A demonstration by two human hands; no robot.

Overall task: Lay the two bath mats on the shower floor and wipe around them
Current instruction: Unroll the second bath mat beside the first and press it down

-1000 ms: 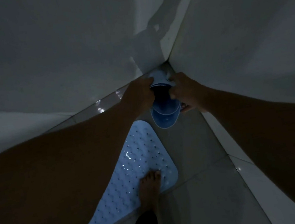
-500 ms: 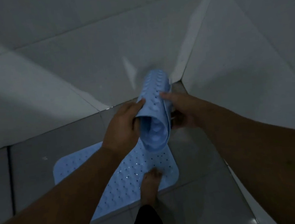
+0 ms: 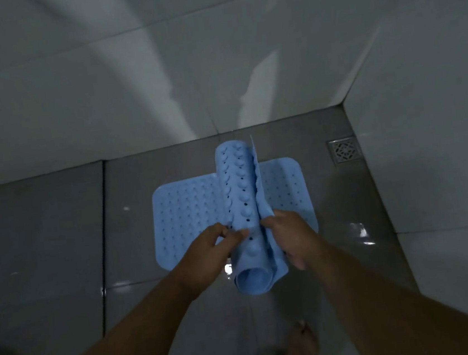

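One light-blue bath mat (image 3: 190,214) lies flat on the grey floor tiles, a rounded-corner rectangle dotted with small holes and bumps, its middle hidden behind the other mat. The second mat (image 3: 243,205), the same blue, is rolled into a loose tube held above the flat one, its length running away from the viewer. Its outside shows rows of round suction cups and dark holes, its near end gapes open, and a free edge stands up along its right side.

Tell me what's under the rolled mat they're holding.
Under the rolled mat, gripped by the left hand and right hand, the flat mat lies on the floor. Its middle strip is hidden.
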